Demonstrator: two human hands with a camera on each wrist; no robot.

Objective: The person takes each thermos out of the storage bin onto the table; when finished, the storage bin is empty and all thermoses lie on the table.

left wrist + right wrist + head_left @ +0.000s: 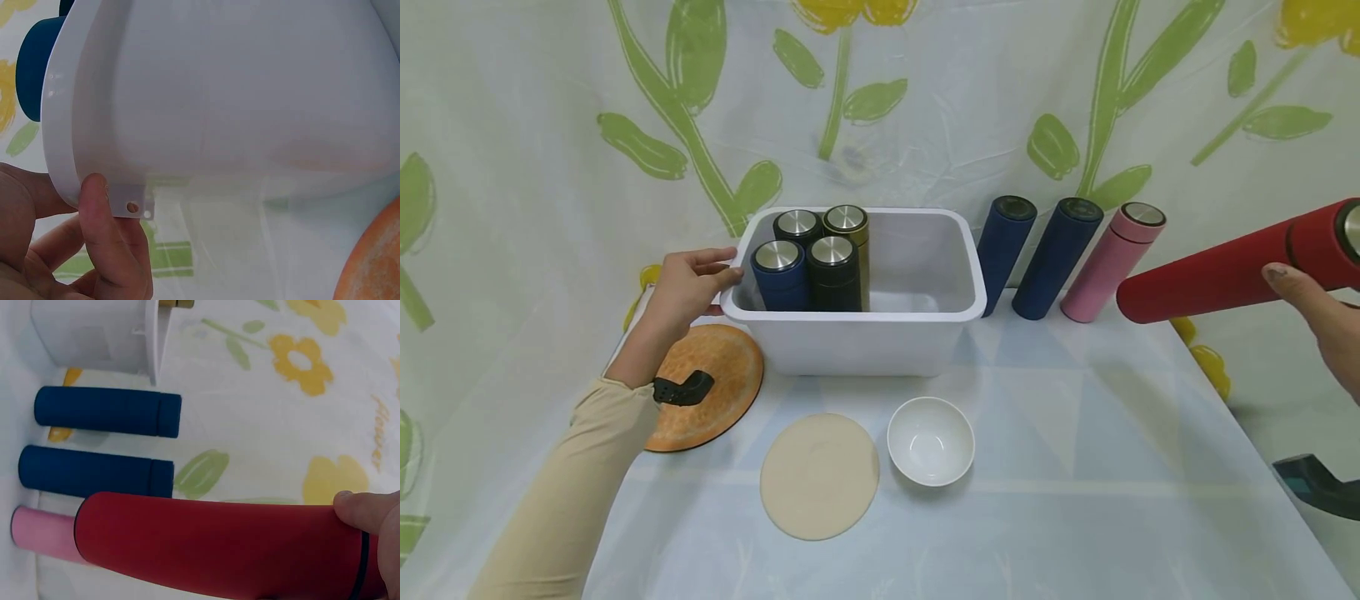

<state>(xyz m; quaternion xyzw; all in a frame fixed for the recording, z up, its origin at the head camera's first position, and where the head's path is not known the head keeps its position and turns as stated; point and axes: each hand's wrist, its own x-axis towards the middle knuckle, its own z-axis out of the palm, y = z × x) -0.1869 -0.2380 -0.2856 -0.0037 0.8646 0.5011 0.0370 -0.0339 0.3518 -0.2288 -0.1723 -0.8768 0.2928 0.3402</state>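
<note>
At the left end of a white plastic bin (865,346), my left hand (688,287) grips the rim; the left wrist view shows fingers (100,219) at the rim's corner. Several steel-topped thermos flasks stand in the bin's left half: a blue one (781,283), a black one (835,283), a gold one (847,218) and another dark one (797,223). Off to the right, my right hand (1326,321) holds a red thermos flask (1217,271) in the air, tilted nearly level, thumb along its side near the lid.
Right of the bin stand two dark blue flasks (1006,250) and a pink flask (1112,262). In front lie a beige round disc (820,477) and a white bowl (931,442). An orange-brown round board (722,392) lies under the left forearm. A flowered cloth (925,100) hangs behind.
</note>
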